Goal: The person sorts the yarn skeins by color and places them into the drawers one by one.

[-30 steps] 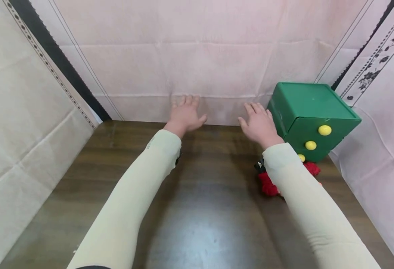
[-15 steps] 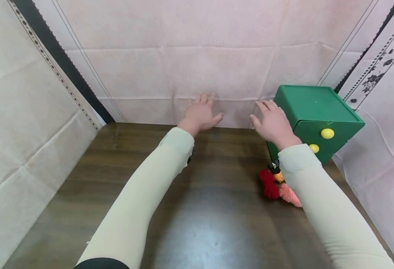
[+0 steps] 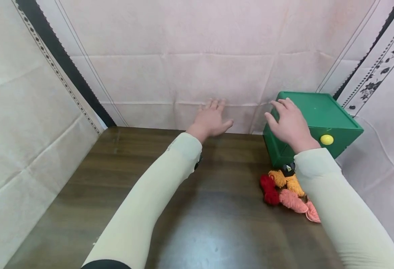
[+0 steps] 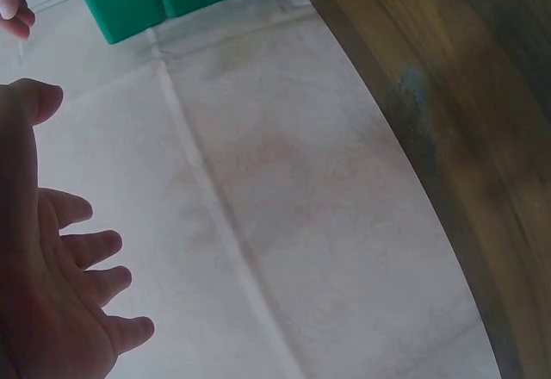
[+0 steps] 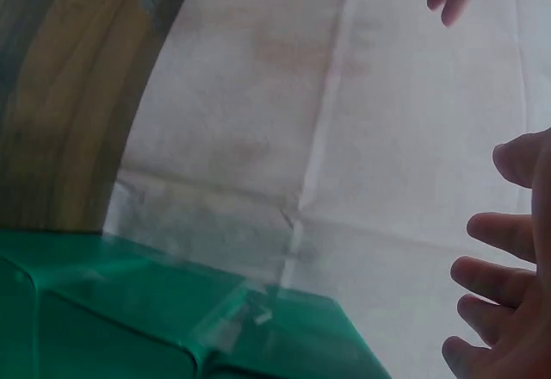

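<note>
My left hand [image 3: 211, 118] hovers over the far edge of the table, fingers spread, near the back cloth and holding nothing. To its right, my right hand [image 3: 291, 125] is raised with fingers apart and slightly bent, overlapping the left side of a green drawer box [image 3: 331, 110] in the head view. A yellow round knob [image 3: 326, 139] shows on the box's front; its lower front is hidden by my right wrist and sleeve. In the right wrist view, the fingers [image 5: 495, 280] stand apart, beyond the box. The left wrist view also shows bare, separated fingers [image 4: 103, 250].
Small yarn skeins lie before the box: red [image 3: 269, 190], orange [image 3: 294, 185] and pink [image 3: 292, 201], partly under my right forearm. A dark wooden table [image 3: 197, 209] spreads below. Pale cloth [image 3: 197, 74] walls stand at the back and both sides.
Both hands have shifted to the right. The right hand went from beside the box to overlapping it, and more of the yarn has come into sight beside that sleeve.
</note>
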A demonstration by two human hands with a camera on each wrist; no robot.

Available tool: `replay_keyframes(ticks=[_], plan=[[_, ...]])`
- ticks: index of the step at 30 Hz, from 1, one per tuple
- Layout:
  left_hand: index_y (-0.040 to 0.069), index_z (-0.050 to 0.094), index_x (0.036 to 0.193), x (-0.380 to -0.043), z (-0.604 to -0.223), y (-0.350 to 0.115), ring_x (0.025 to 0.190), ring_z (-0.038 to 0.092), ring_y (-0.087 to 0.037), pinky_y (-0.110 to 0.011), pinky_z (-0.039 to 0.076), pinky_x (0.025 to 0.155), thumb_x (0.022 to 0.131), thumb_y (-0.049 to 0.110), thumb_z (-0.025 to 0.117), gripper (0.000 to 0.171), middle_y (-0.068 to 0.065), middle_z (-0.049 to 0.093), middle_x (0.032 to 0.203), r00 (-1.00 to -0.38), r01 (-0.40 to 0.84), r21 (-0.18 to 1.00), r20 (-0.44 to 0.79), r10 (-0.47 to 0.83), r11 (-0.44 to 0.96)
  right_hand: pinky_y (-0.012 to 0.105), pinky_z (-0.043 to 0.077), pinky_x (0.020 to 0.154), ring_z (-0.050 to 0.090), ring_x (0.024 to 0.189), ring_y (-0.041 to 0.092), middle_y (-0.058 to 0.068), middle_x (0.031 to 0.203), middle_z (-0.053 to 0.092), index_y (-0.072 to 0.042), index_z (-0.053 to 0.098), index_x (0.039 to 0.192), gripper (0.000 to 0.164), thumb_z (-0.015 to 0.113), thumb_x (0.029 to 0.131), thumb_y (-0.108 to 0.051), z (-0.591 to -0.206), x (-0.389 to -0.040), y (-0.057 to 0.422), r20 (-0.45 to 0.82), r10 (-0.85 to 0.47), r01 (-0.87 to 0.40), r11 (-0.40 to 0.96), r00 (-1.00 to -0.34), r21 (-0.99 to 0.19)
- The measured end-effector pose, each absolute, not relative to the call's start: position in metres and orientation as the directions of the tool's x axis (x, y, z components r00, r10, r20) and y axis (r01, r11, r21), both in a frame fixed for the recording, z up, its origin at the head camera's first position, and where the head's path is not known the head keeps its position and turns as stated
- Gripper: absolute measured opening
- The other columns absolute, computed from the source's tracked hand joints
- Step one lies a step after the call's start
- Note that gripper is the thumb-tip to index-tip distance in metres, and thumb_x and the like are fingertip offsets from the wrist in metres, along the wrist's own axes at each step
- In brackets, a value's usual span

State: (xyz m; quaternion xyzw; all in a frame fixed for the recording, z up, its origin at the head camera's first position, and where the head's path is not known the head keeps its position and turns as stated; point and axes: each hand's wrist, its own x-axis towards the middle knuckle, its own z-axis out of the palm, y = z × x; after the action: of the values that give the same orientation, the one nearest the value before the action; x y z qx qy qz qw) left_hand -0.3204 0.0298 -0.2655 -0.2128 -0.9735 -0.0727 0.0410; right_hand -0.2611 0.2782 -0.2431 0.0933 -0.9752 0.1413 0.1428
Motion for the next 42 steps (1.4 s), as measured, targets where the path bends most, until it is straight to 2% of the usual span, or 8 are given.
replay_keyframes(ticks=[5, 13, 20, 24, 30, 42], plan=[[0.019, 0.002, 0.157, -0.316, -0.261, 0.038, 0.152, 0.003, -0.025, -0.054, 0.012, 0.12, 0.096, 0.065, 0.029, 0.082, -0.006, 0.009, 0.164, -0.889, 0.456, 0.168, 0.118, 0.441, 0.874, 0.061, 0.016, 0.115, 0.013, 0.148, 0.041, 0.024, 0.156, 0.026, -0.007, 0.029, 0.152, 0.064, 0.035, 0.102, -0.046, -0.238, -0.259, 0.296, 0.316, -0.109, -0.201, 0.941, -0.942, -0.272], [0.02, 0.0, 0.157, -0.317, -0.261, 0.05, 0.152, 0.005, -0.026, -0.052, 0.013, 0.12, 0.096, 0.065, 0.029, 0.081, -0.006, 0.01, 0.164, -0.885, 0.465, 0.169, 0.12, 0.45, 0.869, 0.066, 0.019, 0.111, 0.022, 0.142, 0.046, 0.022, 0.157, 0.024, -0.011, 0.026, 0.154, 0.065, 0.035, 0.101, -0.048, -0.235, -0.258, 0.307, 0.308, -0.086, -0.178, 0.943, -0.947, -0.282], [0.019, 0.002, 0.157, -0.316, -0.262, 0.062, 0.151, 0.009, -0.026, -0.05, 0.014, 0.12, 0.096, 0.064, 0.032, 0.082, -0.007, 0.014, 0.163, -0.878, 0.478, 0.181, 0.139, 0.459, 0.859, 0.066, 0.017, 0.111, 0.02, 0.143, 0.047, 0.023, 0.158, 0.023, -0.011, 0.025, 0.154, 0.066, 0.034, 0.101, -0.05, -0.232, -0.257, 0.32, 0.304, -0.079, -0.169, 0.944, -0.949, -0.284], [0.02, 0.003, 0.157, -0.314, -0.265, 0.074, 0.151, 0.01, -0.026, -0.05, 0.013, 0.12, 0.096, 0.064, 0.032, 0.081, -0.005, 0.015, 0.163, -0.871, 0.491, 0.185, 0.134, 0.473, 0.852, 0.067, 0.018, 0.11, 0.021, 0.142, 0.048, 0.024, 0.157, 0.024, -0.011, 0.025, 0.154, 0.067, 0.033, 0.101, -0.051, -0.234, -0.253, 0.331, 0.3, -0.062, -0.15, 0.948, -0.952, -0.279], [0.024, 0.007, 0.157, -0.313, -0.268, 0.09, 0.151, 0.014, -0.025, -0.052, 0.017, 0.119, 0.095, 0.066, 0.032, 0.079, -0.002, 0.019, 0.162, -0.86, 0.508, 0.17, 0.153, 0.487, 0.844, 0.069, 0.018, 0.108, 0.021, 0.141, 0.05, 0.026, 0.156, 0.024, -0.01, 0.027, 0.153, 0.067, 0.033, 0.101, -0.051, -0.238, -0.248, 0.345, 0.303, -0.039, -0.128, 0.951, -0.952, -0.283], [0.029, 0.005, 0.157, -0.305, -0.268, 0.111, 0.15, 0.014, -0.019, -0.049, 0.017, 0.12, 0.094, 0.068, 0.031, 0.078, 0.003, 0.018, 0.162, -0.848, 0.53, 0.19, 0.14, 0.512, 0.826, 0.071, 0.015, 0.107, 0.013, 0.144, 0.049, 0.026, 0.158, 0.017, -0.009, 0.023, 0.154, 0.069, 0.031, 0.101, -0.052, -0.239, -0.244, 0.368, 0.283, 0.012, -0.073, 0.955, -0.959, -0.286]])
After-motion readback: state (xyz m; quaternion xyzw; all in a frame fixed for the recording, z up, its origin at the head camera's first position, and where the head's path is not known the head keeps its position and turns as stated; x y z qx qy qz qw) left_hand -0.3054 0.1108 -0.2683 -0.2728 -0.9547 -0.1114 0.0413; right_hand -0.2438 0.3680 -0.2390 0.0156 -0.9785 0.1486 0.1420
